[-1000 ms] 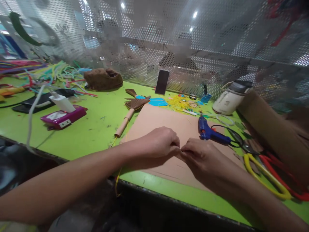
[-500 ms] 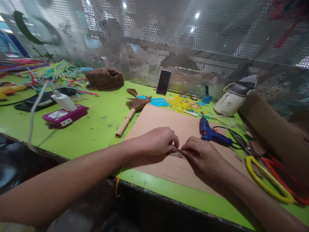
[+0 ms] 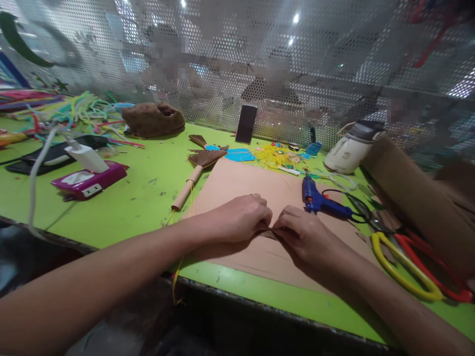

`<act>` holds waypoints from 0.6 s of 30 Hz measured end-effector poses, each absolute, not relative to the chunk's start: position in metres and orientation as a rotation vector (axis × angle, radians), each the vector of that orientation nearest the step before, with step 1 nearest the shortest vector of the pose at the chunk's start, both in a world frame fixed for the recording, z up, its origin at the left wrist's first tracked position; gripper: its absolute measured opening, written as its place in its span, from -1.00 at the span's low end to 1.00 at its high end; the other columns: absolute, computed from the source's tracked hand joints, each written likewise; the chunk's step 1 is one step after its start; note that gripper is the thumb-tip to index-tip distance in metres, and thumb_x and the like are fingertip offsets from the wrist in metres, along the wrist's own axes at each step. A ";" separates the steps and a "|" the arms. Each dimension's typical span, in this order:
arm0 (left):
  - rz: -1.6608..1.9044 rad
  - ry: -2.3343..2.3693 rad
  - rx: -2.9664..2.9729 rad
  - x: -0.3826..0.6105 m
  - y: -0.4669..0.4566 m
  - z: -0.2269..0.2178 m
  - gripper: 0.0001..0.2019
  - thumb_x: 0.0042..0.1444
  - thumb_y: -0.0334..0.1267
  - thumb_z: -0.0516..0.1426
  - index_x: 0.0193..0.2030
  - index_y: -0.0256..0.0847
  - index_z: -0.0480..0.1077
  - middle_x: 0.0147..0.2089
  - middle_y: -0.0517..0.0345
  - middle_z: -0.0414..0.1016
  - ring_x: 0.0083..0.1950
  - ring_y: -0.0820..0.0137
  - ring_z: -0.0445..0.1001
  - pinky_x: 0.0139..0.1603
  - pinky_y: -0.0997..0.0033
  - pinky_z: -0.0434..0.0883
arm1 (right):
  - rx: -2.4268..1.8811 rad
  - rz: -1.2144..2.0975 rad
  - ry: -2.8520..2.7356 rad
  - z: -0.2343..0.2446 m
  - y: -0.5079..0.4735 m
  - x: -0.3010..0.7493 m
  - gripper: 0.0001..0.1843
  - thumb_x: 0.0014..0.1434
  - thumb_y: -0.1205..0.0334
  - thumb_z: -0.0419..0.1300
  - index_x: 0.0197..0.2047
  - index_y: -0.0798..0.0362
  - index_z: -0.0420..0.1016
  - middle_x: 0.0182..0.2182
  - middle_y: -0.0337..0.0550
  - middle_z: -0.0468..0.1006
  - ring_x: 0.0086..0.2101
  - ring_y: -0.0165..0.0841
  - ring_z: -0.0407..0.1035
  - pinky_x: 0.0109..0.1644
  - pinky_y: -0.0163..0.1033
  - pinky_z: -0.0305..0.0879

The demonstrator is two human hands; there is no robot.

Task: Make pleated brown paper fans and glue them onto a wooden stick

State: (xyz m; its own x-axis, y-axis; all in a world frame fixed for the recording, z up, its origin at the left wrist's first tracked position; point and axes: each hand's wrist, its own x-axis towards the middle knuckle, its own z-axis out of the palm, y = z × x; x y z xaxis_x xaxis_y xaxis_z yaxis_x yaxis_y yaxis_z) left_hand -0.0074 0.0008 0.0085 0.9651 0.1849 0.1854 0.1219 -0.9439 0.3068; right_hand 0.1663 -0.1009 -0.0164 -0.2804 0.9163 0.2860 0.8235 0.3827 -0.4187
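Note:
Low over a sheet of brown paper (image 3: 237, 183), my two hands meet fingertip to fingertip. Between them is a small strip of brown paper (image 3: 267, 233), mostly covered by the fingers. My left hand (image 3: 243, 217) pinches its left end, and my right hand (image 3: 302, 230) pinches the right end. Just beyond my right hand lies a blue glue gun (image 3: 319, 200) on the sheet. Left of the sheet rests a rolled brown paper tube (image 3: 187, 188) with yellow string around it and a pleated brown paper fan (image 3: 206, 157) at its far end.
Scissors with yellow and red handles (image 3: 404, 267) lie at the right, near a cardboard piece (image 3: 411, 193) and a white bottle (image 3: 347, 151). Yellow shreds (image 3: 274, 157) and a phone (image 3: 247, 123) are at the back. A purple power strip (image 3: 91, 180) and a brown lumpy object (image 3: 154, 120) stand left.
The whole view has shifted slightly, so things appear a little further left. Both hands keep their pinch on the brown paper strip, with only small finger movement.

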 end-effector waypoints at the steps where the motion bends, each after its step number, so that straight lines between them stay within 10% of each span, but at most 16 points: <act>1: 0.305 0.233 2.822 -0.009 0.000 0.010 -0.82 0.16 -0.35 0.04 -0.41 -0.27 0.42 -0.38 0.07 0.39 -0.30 0.38 0.34 -0.31 0.44 0.25 | -1.512 0.256 -2.173 -0.015 -0.103 0.166 -0.82 0.23 0.41 0.04 -0.39 0.08 0.39 -0.42 -0.16 0.38 -0.38 -0.38 0.25 -0.34 -0.26 0.17; 18: 0.291 0.306 2.956 -0.017 -0.013 0.023 -0.84 0.16 -0.40 0.02 -0.43 -0.24 0.33 -0.36 0.09 0.34 -0.32 0.38 0.28 -0.34 0.41 0.19 | -1.612 0.312 -2.184 0.007 -0.117 0.163 -0.83 0.20 0.42 0.05 -0.41 0.05 0.35 -0.39 -0.22 0.36 -0.42 -0.44 0.25 -0.36 -0.30 0.16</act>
